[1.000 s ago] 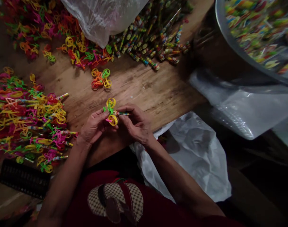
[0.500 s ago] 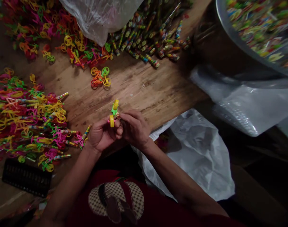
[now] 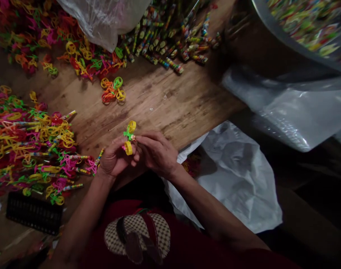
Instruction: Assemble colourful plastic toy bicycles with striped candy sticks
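A small plastic toy [image 3: 129, 135] with two yellow rings and a green middle part is pinched in the fingers of my left hand [image 3: 114, 157], above the table's front edge. My right hand [image 3: 160, 154] is beside it, its fingertips together at the toy's right side, on a small pale end there. What else lies between the hands is hidden by the fingers. Left of my left hand is a pile of colourful plastic toys with candy-filled tubes [image 3: 52, 149].
Colourful ring pieces [image 3: 86, 56] and candy tubes [image 3: 164, 45] lie at the back under a plastic bag [image 3: 108, 18]. A four-ring cluster [image 3: 113, 90] sits mid-table. A large metal basin [image 3: 276, 33], clear plastic [image 3: 293, 112], white sack [image 3: 234, 175] and black basket [image 3: 34, 213] surround the work area.
The view has shifted slightly, so the table items appear a little further left. The toy has tilted a little between my hands; both hands keep their grip.
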A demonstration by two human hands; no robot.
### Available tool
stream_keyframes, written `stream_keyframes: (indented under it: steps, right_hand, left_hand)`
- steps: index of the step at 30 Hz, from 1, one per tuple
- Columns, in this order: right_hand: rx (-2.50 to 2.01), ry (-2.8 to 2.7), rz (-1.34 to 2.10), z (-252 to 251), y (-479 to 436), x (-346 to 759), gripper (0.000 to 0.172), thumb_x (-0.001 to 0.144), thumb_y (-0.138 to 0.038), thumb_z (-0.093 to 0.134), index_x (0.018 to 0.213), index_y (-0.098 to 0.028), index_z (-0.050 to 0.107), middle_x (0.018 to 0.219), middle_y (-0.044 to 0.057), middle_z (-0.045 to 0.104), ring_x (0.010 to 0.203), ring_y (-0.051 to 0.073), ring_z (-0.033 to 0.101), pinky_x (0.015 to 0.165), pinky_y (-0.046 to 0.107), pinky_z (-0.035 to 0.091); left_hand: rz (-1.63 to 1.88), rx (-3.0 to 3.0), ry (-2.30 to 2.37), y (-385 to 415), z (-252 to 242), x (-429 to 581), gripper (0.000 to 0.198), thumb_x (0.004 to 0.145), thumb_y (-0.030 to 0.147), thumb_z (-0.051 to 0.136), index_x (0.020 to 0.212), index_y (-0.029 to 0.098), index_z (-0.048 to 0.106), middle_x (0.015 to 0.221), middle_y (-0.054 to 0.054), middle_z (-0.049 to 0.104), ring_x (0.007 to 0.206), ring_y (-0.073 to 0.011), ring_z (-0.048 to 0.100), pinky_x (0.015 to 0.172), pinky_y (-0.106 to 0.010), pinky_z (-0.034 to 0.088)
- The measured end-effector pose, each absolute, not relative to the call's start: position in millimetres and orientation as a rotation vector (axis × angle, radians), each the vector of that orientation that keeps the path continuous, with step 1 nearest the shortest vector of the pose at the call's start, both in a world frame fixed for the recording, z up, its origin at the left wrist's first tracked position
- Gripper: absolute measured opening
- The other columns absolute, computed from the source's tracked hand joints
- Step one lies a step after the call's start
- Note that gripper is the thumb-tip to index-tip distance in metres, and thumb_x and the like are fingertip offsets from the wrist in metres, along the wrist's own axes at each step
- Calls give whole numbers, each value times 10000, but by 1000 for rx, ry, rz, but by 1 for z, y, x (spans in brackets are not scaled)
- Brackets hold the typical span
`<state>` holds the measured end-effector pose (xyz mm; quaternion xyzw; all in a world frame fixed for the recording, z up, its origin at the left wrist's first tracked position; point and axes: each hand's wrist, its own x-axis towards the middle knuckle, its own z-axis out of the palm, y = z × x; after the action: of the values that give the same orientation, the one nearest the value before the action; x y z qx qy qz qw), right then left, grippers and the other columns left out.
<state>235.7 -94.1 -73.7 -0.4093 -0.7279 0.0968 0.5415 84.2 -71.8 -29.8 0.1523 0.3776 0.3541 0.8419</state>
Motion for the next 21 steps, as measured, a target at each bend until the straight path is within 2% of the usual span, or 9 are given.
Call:
stream_keyframes:
  steps: [4, 11, 15, 21]
  right_hand:
    - [-907, -1749, 233, -77, -93, 244, 432, 931, -112, 538, 1348, -222, 526, 1021, 82, 690, 918, 186, 682, 774, 319, 610]
    - [-940, -1750, 272, -78, -98, 244, 387, 932, -184, 546, 1305, -286, 565, 1029, 80, 705, 908, 217, 703, 763, 362, 607]
    - [-929, -1785, 326, -74, -104, 248, 455, 926, -124, 522, 1364, -251, 514, 1028, 86, 692, 913, 203, 682, 774, 348, 595]
    - [-854, -1966, 552, -65, -103, 269, 405, 942, -87, 436, 1309, -225, 538, 1062, 94, 677, 977, 201, 656, 799, 335, 587]
  left_hand:
    - [646, 422, 812, -69, -30, 82, 327, 693, 387, 828, 733, 137, 622, 559, -2, 623, 414, -136, 585, 373, -207, 473]
    - [681, 353, 858, -74, -31, 91, 348, 677, 395, 801, 667, 160, 545, 529, 16, 558, 439, -122, 577, 390, -201, 464]
    - [560, 496, 902, -69, -30, 84, 370, 677, 409, 836, 713, 146, 578, 530, 8, 591, 409, -124, 571, 427, -232, 513]
    - [450, 531, 895, -64, -27, 79, 426, 646, 440, 874, 729, 122, 602, 555, -10, 633, 433, -124, 604, 448, -219, 546]
